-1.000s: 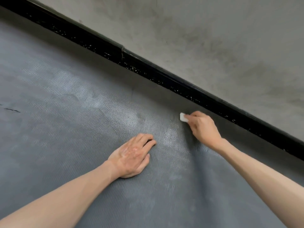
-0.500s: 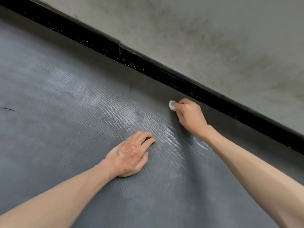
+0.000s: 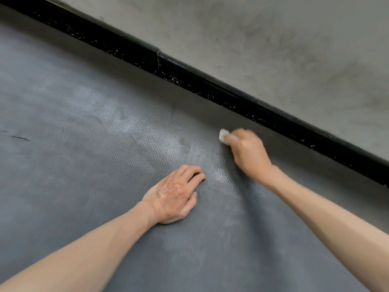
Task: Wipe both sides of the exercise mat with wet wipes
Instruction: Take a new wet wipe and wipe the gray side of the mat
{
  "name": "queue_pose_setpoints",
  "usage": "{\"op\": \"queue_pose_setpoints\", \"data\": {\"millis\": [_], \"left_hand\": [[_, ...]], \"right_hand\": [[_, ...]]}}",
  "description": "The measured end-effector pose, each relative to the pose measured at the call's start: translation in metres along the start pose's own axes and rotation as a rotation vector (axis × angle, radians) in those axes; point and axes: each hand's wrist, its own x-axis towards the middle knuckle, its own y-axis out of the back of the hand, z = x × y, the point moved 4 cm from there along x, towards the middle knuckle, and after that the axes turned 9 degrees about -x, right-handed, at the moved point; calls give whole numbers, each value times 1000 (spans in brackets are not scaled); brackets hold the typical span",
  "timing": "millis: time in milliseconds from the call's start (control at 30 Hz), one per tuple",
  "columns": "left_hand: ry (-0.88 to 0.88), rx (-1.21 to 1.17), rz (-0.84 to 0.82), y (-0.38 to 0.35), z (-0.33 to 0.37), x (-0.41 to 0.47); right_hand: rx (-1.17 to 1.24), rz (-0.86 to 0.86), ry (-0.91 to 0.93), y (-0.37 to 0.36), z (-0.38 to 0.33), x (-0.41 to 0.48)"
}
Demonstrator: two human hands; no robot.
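Wet wipe (image 3: 222, 134), clamped in the grip of the right hand (image 3: 249, 153), met the exercise mat (image 3: 84, 186) beside the baseboard (image 3: 252, 102); left hand (image 3: 174, 194), grip apart, lay flat nearer the wearer.

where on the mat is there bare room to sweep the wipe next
Widest bare stretch: the mat to the left of the left hand, out to the picture's edge. Also bare: the narrow strip between the right hand and the black baseboard. Crowded only between the two hands, by the wet wipe.
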Motion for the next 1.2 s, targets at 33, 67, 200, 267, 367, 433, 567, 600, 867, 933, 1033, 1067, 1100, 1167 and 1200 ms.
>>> {"op": "queue_pose_setpoints", "data": {"millis": [33, 67, 200, 267, 367, 433, 567, 600, 867, 933, 1033, 1067, 1100, 1167, 1200], "left_hand": [[-1, 2, -2, 0, 0, 0], [-1, 0, -5, 0, 1, 1], [-9, 1, -11, -1, 1, 1], [-10, 11, -10, 0, 1, 1], [-7, 20, -3, 0, 1, 1], [-10, 26, -7, -1, 2, 1], [-15, 32, -6, 0, 2, 1], [-14, 35, -3, 0, 2, 1], [-18, 35, 6, 2, 2, 0], [-24, 29, 5, 3, 3, 0], [-21, 34, -3, 3, 3, -1], [-19, 33, -7, 3, 3, -1], [-17, 27, -10, 3, 3, -1], [-15, 8, -13, 4, 3, -1], [-13, 0, -15, 5, 3, -1]], "right_hand": [[36, -24, 86, 4, -14, -21], [66, -60, 152, 7, -24, -36], [10, -127, 119, 4, -10, -10], [12, -63, -36, 2, -2, 9], [103, -61, -58, 5, -33, -22], [193, -120, 85, 16, -60, -58], [176, -156, 52, 13, -39, -43], [155, -119, -25, 10, -30, -33], [250, -207, 93, 23, -74, -87], [222, -185, 16, 17, -59, -68], [185, -108, -136, 10, -52, -52], [172, -104, -122, 10, -60, -58], [176, -118, -85, 11, -69, -68], [227, -190, 25, 20, -89, -92], [239, -232, 83, 24, -93, -99]]}}
